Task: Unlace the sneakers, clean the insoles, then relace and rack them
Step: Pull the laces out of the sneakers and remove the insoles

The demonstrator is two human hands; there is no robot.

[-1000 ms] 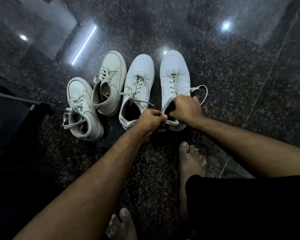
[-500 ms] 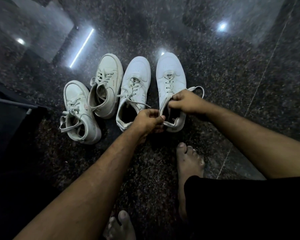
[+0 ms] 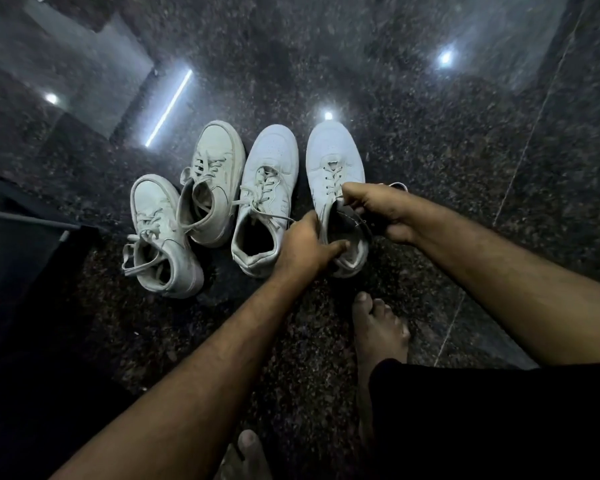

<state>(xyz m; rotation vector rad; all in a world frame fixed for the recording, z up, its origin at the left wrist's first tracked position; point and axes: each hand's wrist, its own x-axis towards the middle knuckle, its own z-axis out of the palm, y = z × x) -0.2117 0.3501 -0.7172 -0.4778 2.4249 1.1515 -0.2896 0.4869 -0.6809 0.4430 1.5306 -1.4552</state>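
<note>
While sitting rightmost of four on the dark floor (image 3: 430, 168), the white sneaker (image 3: 333, 161) is probably handling light, its collar soft; left hand (image 3: 302, 247) gripping the heel, right hand (image 3: 378, 209) pinching the tongue and lace.

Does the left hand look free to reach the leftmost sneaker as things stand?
Probably not yet: the left hand grips the heel of the rightmost sneaker. The leftmost sneaker lies uncovered on the floor, two shoes away.
</note>
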